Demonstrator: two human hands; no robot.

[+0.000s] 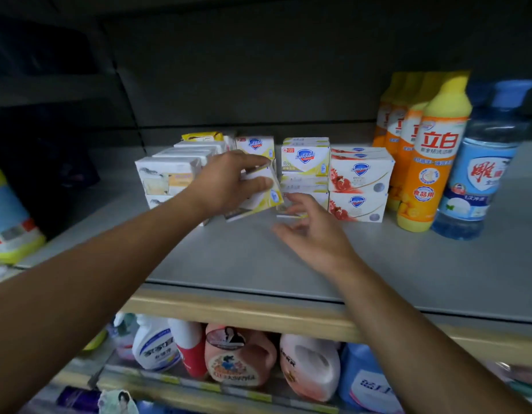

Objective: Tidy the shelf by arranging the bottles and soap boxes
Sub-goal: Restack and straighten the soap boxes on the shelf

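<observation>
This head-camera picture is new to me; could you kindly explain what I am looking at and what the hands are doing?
There is no machine here: a person wears one wide-angle camera on the head, looking forward and down at their own bare arms. They stand before a grey shelf in a shop. The left hand grips a tilted yellow-and-white soap box, its lower edge seemingly near the shelf. The right hand is open, holding nothing, fingers relaxed in front of a low stack of similar boxes. Further right are red-and-white soap boxes, stacked two high, then a row of orange bottles with yellow caps and a blue bottle. White soap boxes stand behind the left hand. The lower shelf holds more bottles.
</observation>
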